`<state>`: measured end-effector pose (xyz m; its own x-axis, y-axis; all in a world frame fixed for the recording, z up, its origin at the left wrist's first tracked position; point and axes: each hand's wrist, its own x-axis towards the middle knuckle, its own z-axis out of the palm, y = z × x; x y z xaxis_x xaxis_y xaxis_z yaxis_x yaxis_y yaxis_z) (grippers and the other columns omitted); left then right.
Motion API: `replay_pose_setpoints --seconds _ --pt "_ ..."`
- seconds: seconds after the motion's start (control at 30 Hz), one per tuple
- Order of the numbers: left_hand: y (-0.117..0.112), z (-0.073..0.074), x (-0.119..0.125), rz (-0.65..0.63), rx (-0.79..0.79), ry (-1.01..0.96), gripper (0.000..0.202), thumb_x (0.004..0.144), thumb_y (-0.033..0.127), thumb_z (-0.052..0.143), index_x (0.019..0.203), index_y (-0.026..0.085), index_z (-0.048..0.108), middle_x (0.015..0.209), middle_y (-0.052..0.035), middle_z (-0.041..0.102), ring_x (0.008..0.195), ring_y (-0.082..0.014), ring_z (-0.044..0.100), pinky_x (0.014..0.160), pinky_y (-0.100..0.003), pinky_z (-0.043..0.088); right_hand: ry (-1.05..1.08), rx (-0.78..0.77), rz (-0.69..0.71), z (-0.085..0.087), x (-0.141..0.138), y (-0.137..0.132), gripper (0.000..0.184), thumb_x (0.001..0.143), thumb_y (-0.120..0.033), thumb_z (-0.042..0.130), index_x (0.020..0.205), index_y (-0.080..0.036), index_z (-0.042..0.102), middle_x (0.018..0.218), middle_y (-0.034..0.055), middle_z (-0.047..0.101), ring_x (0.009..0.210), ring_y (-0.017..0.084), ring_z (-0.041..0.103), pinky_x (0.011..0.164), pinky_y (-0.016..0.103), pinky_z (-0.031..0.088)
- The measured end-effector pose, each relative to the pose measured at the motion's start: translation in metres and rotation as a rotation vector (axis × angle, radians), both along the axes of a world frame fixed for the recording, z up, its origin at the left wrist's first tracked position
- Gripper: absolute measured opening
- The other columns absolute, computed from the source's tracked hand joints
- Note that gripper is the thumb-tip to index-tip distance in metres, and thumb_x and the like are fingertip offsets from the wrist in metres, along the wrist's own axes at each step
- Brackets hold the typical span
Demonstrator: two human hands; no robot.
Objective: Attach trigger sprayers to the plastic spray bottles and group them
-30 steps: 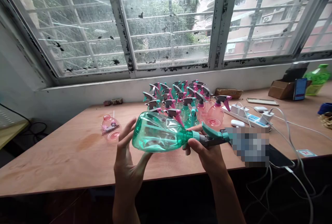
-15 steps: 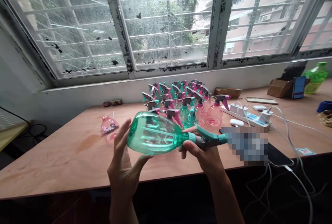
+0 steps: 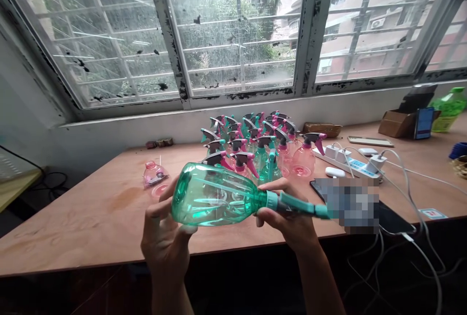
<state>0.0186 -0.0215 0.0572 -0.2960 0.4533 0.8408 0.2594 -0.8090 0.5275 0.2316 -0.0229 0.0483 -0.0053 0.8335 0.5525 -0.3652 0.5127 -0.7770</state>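
Note:
A see-through green spray bottle (image 3: pixel 215 195) lies sideways in the air before me, its base to the left and its teal and grey spray head to the right. My left hand (image 3: pixel 164 230) cups the base between thumb and fingers. Around the neck, just below the collar, my right hand (image 3: pixel 288 217) has its thumb and fingers closed. A thin tube shows inside the bottle. Behind it, several pink and green spray bottles (image 3: pixel 302 159) stand upright in a cluster on the wooden table (image 3: pixel 87 213).
Left of the cluster lies a small pink bottle (image 3: pixel 151 174) without a spray head. To the right are a white power strip (image 3: pixel 352 164) with plugs and cables, a dark phone (image 3: pixel 396 217), a cardboard box (image 3: pixel 394 123) and a green drink bottle (image 3: pixel 448 110). The table's front edge runs below my hands.
The green spray bottle has rolled about its long axis, so its trigger faces me more. It has shifted slightly left and down at the base, with my left hand moving along.

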Motion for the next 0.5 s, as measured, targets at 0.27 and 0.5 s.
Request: replay_pose_setpoints --seconds 0.27,0.5 --pt "-0.003 -0.003 -0.011 -0.075 -0.111 0.095 0.063 0.071 0.039 0.090 0.128 0.027 0.066 0.132 -0.0091 0.067 0.131 -0.0385 0.056 0.109 -0.052 0.048 0.056 0.037 0.027 0.000 -0.007 0.001 0.025 0.088 -0.033 0.078 0.106 -0.026 0.062 0.064 -0.0052 0.069 0.050 0.015 0.065 0.052 0.027 0.054" --pt "0.004 0.001 0.005 -0.117 -0.194 -0.059 0.048 0.086 0.045 0.075 0.127 0.022 0.066 0.129 -0.0109 0.068 0.131 -0.0353 0.057 0.115 -0.052 0.039 -0.173 0.083 -0.220 0.006 -0.003 -0.009 0.029 0.079 -0.024 0.086 0.102 -0.025 0.069 0.074 -0.0010 0.071 0.062 0.017 0.066 0.058 0.029 0.055"
